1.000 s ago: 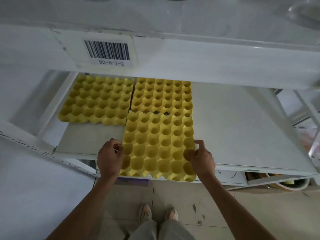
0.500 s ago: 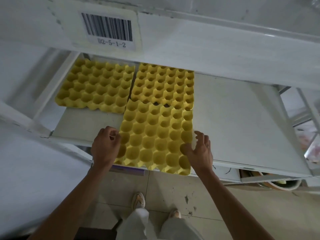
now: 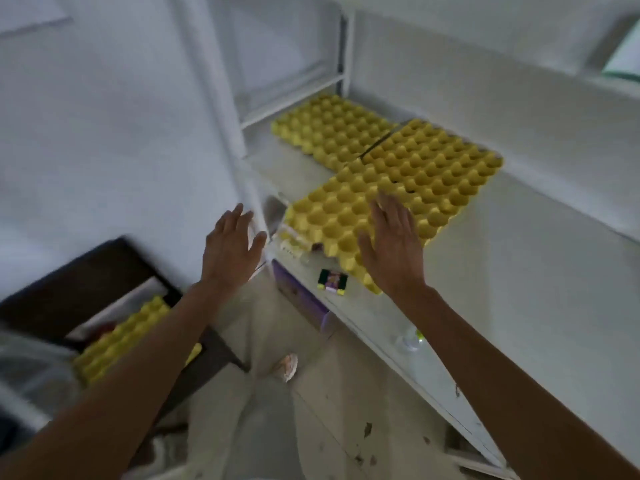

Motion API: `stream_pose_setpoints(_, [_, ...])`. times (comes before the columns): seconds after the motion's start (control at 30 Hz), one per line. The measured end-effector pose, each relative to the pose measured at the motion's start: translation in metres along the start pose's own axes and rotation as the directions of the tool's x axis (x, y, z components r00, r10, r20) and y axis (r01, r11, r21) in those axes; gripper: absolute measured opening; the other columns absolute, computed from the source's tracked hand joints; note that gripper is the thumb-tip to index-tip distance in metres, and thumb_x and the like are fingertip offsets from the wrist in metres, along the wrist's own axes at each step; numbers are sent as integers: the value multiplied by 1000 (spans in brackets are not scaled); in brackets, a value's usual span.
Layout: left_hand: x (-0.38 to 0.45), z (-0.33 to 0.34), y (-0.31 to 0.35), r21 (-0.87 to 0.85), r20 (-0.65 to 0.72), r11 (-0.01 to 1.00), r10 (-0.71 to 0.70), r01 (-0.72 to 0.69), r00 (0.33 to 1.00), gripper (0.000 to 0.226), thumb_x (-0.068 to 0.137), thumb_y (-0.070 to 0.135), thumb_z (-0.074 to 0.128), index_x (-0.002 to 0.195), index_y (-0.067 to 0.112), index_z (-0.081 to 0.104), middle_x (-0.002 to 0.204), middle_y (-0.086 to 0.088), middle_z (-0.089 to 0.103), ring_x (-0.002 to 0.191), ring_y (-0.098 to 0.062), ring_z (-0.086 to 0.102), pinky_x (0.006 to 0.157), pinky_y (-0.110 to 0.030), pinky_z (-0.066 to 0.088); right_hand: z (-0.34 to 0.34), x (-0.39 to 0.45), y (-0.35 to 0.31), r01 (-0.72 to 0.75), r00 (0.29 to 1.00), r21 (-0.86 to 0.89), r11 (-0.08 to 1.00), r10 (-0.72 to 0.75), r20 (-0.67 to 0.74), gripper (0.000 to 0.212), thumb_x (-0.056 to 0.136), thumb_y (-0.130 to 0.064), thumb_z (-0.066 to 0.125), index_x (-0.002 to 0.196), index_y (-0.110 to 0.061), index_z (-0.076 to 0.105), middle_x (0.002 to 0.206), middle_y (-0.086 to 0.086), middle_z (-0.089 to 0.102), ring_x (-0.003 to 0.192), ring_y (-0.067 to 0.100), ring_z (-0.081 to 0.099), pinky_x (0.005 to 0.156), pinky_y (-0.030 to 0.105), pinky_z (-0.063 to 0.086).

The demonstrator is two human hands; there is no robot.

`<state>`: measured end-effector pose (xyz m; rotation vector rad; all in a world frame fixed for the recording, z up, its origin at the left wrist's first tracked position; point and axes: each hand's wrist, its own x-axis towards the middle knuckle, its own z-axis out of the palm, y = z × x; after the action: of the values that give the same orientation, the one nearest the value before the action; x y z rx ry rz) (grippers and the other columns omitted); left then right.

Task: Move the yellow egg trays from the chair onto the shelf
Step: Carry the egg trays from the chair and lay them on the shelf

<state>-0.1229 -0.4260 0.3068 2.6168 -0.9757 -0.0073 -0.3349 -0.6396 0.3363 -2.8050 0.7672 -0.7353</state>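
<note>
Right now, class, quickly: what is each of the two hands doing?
Left hand: open, holding nothing, in the air beside the shelf.
Right hand: open, fingers spread over the near tray, not gripping it.

Left hand (image 3: 231, 244): off the near yellow egg tray (image 3: 360, 216), now open in the air to its left. Right hand (image 3: 393, 245): grip released, fingers spread over the tray's near right part. View: swung left; chair (image 3: 104, 289) with more trays (image 3: 128, 337) now visible.
</note>
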Motion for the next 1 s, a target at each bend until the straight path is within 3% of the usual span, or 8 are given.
stream_pose_setpoints(0.13, [-130,-23,-8,-4,-41,979,-204,204,978,59,104,44,44,150,9,50,163,-14,39,149,-37,38,114,-52,38,-19,-42,-77,294,951,116,949,-302,62,55,94,-21,53,146,-2,53,156,18,46,145,35,42,119,47,33])
stream_pose_setpoints(0.27, [-235,-48,-32,45,56,923,-385,383,921,55,105,43,47,150,11,49,159,-15,44,145,-36,42,115,-47,39,-22,-94,-154,460,851,189,867,-492,183,53,94,-24,50,144,-7,55,151,12,52,138,30,48,115,43,36])
stream_pose_setpoints(0.37, [-304,-64,-64,124,148,847,-531,517,835,58,104,49,43,151,15,46,159,-12,43,145,-33,40,114,-47,40,-5,-126,-205,524,756,243,816,-577,309,51,96,-24,49,144,-9,54,148,10,54,134,28,51,107,42,41])
stream_pose_setpoints(0.5, [-386,-65,-111,290,255,757,-651,585,715,61,102,57,36,146,16,48,155,-9,44,145,-31,39,111,-50,39,36,-171,-261,451,645,268,851,-518,562,49,102,-28,42,148,-11,46,144,10,52,130,31,51,101,44,45])
stream_pose_setpoints(0.7, [-437,-51,-166,265,334,776,-631,573,700,57,105,51,35,146,14,47,157,-7,40,145,-28,38,111,-51,41,91,-234,-311,464,486,244,851,-475,733,48,106,-27,41,150,-11,45,147,10,48,136,27,47,106,41,44])
stream_pose_setpoints(0.83, [-447,-41,-192,136,354,747,-650,651,672,54,106,47,35,141,10,51,152,-10,46,140,-32,44,108,-50,44,105,-237,-324,468,459,213,858,-442,771,43,106,-27,39,144,-12,50,146,7,48,133,27,47,102,42,44])
stream_pose_setpoints(1.0, [-426,-24,-221,97,402,726,-654,681,641,52,106,47,37,138,9,52,144,-11,50,134,-32,49,105,-48,47,136,-206,-335,392,461,184,901,-365,809,42,103,-27,39,137,-10,55,139,9,51,129,31,50,102,44,47])
